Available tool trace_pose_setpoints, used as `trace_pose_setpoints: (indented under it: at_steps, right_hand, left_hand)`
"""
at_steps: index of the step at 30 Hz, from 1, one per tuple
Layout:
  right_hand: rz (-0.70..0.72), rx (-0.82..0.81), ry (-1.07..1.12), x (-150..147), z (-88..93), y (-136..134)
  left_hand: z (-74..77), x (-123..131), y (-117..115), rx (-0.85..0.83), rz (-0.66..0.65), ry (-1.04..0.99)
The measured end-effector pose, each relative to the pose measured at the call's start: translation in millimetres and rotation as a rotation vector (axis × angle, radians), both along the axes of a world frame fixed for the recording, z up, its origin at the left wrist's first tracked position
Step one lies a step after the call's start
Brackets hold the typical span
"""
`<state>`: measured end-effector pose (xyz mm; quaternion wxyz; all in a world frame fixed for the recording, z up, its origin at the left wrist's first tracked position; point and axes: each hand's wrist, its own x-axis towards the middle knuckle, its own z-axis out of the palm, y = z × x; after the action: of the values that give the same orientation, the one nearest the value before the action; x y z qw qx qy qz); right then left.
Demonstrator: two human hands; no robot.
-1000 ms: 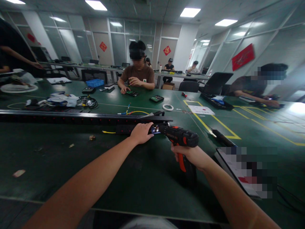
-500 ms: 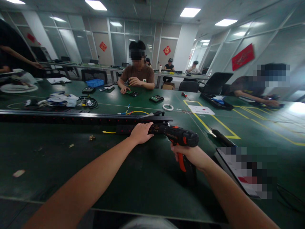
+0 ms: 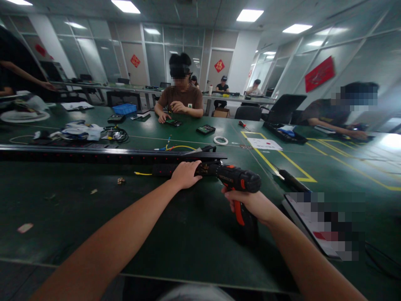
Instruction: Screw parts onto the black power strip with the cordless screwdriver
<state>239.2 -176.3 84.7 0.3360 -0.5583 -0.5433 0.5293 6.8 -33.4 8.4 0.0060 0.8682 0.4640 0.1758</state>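
My right hand (image 3: 247, 202) is wrapped around the handle of a black and orange cordless drill (image 3: 239, 179). The drill lies roughly level, its nose pointing left at the end of a black strip (image 3: 163, 170). Over that strip my left hand (image 3: 185, 174) is closed, pressing it down; the fingertips on the far side are hidden. A long black rail (image 3: 109, 155) runs behind the strip along the table. From the strip's left end sticks a short yellow cable (image 3: 143, 173). Small brass-coloured pieces (image 3: 120, 181) lie in a little heap to the left.
On the green table (image 3: 188, 234) lie a tablet-like device (image 3: 308, 225), a dark handheld tool (image 3: 293, 180), a white ring (image 3: 221, 141) and bundled cables (image 3: 114, 134). A co-worker (image 3: 181, 98) sits opposite; another person (image 3: 335, 110) works at the right.
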Motion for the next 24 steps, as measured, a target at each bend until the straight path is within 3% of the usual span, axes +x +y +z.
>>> trace_pose_setpoints:
  at_steps: [24]
  right_hand:
    - [0.027, 0.024, -0.003, 1.3, -1.1, 1.2]
  left_hand:
    - [-2.0, -0.5, 0.5, 0.010, -0.005, -0.004]
